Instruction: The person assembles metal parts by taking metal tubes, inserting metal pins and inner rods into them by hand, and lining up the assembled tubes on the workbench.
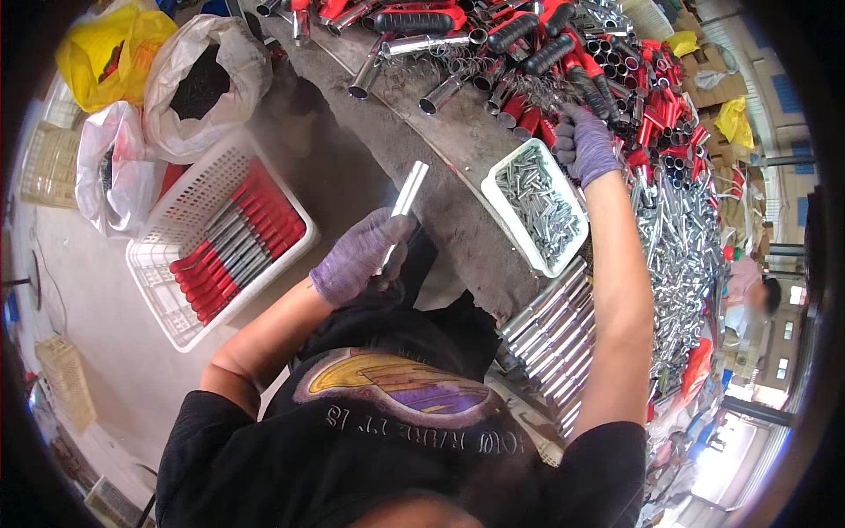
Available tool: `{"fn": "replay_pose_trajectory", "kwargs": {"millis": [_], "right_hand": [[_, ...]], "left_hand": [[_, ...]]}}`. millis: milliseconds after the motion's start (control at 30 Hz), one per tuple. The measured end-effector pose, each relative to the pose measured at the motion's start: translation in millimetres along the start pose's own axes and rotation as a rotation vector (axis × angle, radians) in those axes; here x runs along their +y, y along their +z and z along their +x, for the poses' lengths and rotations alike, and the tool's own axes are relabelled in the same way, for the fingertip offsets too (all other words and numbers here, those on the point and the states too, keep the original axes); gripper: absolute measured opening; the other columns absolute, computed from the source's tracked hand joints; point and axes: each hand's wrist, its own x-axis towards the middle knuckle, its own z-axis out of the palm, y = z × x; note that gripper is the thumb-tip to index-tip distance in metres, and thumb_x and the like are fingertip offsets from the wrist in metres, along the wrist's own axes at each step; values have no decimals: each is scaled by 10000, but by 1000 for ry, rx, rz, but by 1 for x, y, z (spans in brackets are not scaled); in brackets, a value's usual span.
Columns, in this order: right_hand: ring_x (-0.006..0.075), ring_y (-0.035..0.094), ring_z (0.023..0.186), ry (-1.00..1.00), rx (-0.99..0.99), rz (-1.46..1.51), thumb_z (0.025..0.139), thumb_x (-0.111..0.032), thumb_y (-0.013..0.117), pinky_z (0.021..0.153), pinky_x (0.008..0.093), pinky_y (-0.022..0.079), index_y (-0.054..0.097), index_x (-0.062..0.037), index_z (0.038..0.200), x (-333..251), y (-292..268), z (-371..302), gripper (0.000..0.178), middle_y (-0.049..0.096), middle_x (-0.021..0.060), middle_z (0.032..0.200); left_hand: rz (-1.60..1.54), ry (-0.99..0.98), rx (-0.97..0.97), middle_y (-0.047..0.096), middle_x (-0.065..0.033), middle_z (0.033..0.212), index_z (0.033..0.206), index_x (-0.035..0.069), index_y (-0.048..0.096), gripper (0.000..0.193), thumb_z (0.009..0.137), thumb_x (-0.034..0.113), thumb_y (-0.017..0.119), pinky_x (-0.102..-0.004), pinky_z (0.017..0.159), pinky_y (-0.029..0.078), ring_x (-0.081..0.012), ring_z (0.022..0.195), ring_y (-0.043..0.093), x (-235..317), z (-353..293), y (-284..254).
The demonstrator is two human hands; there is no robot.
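My left hand (361, 255), in a purple glove, is closed round a shiny chrome tube (411, 187). The tube tilts upward, and its upper end sticks out past my fingers. My right hand (585, 145), gloved the same way, reaches into the pile at the far right. Its fingers are curled beside a tangle of thin wire springs (539, 95) and red-and-black grips (583, 86); what is between the fingertips is hidden. Just below that hand stands a white tray (518, 231) filled with small metal pins (539, 198).
Loose chrome tubes (447, 91) lie at the bench's far side. A large heap of metal parts (673, 255) spreads right of my right arm, with tubes in a row (554, 330) nearer me. At left, a white crate (154, 295) holds red-handled pieces (238, 242), beside white bags (163, 114).
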Motion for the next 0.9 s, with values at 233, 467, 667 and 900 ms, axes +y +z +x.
{"fn": "replay_pose_trajectory", "kwargs": {"millis": [233, 467, 667, 900], "right_hand": [[90, 316, 354, 68, -38, -206, 886, -338, 496, 309, 253, 203, 463, -157, 741, 3, -10, 2, 235, 373, -50, 492], [122, 546, 465, -211, 78, -421, 878, -328, 555, 367, 238, 404, 542, -77, 841, 5, 14, -36, 254, 581, 35, 647], [131, 640, 644, -484, -45, -490, 875, -262, 628, 506, 206, 518, 583, -11, 943, 6, 40, -94, 265, 636, 88, 837], [116, 624, 746, -614, -133, -718, 869, -223, 647, 587, 222, 515, 588, -16, 958, 37, 68, -103, 233, 617, 63, 828]], "left_hand": [[-21, -27, 9, 514, -15, 666, 1068, 102, 487, 427, 897, 491, 530, -204, 409, 356, -93, 503, 479, 10, 4, 11], [104, 130, -15, 499, 4, 671, 1139, 76, 488, 422, 899, 412, 572, -200, 417, 318, -68, 505, 448, 38, 32, 21], [147, 176, -107, 491, 16, 677, 1113, 67, 524, 391, 903, 392, 582, -194, 446, 326, -55, 518, 433, 38, 50, 18], [198, 180, -116, 490, 20, 683, 1110, 68, 524, 402, 904, 409, 575, -189, 460, 341, -49, 527, 427, 34, 48, 24]]}}
